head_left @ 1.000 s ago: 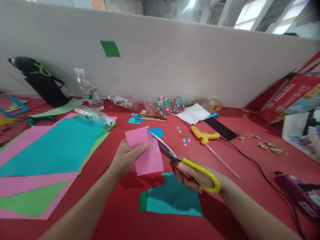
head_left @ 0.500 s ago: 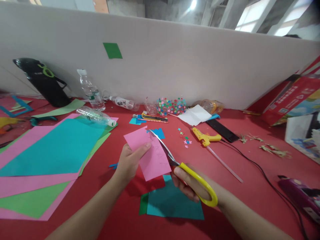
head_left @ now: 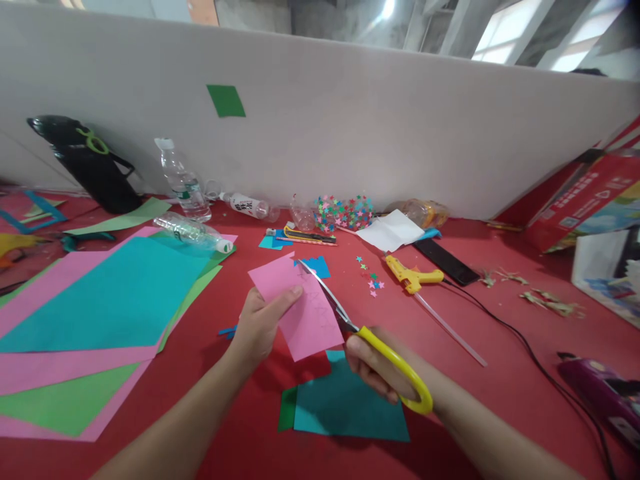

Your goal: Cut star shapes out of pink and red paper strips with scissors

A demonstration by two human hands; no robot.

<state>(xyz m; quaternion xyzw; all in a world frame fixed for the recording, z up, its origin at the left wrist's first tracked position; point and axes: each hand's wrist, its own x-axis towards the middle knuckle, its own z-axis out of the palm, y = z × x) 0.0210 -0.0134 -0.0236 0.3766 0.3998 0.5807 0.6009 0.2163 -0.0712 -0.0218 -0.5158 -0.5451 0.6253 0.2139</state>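
Note:
My left hand [head_left: 257, 325] pinches a small pink paper sheet [head_left: 305, 313] by its left edge and holds it above the red table [head_left: 240, 427]. Faint pencil lines show on the sheet. My right hand [head_left: 375, 368] is closed through the yellow handles of a pair of scissors [head_left: 360, 330]. The silver blades lie along the pink sheet's right edge, pointing up and left. A teal sheet [head_left: 350, 407] over a green scrap lies on the table under both hands.
Large teal, pink and green sheets [head_left: 100, 300] lie stacked at the left, with plastic bottles [head_left: 183, 183] behind. A yellow glue gun [head_left: 413, 275] with its cord, a black phone [head_left: 445, 260], paper stars [head_left: 343, 212], a utility knife and red boxes [head_left: 580, 193] lie farther back and right.
The pink sheet has turned a little clockwise and the scissors have moved up along its right edge. Over the last half second almost nothing shifted.

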